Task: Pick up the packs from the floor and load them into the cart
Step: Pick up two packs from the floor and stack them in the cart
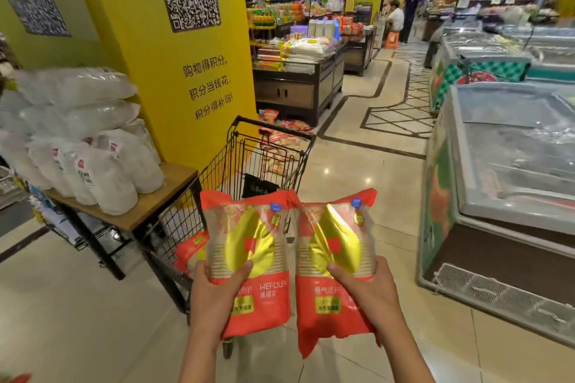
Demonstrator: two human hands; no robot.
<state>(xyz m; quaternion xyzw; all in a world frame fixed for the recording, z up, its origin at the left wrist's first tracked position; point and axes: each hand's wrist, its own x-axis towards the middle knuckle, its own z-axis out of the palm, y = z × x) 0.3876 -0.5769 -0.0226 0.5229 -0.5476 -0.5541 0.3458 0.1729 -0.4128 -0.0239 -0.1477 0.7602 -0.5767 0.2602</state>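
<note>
The left hand [214, 295] and the right hand [364, 289] each hold 1 red-and-gold pack upright, near the camera — the left pack [249, 261] and the right pack [334, 264] touch side by side. Each grip is clamped on its pack, thumb across the front. Just beyond them stands the wire cart [249, 165], with another red pack [189, 250] inside — a wooden tabletop [155, 196] lies to the left.

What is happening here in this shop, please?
A person holds two red packs, one in each hand, above the near end of a wire cart. The left hand grips the left pack; the right hand grips the right pack. At least one more red pack already lies inside the cart. Neither held pack has been put in yet.
</note>
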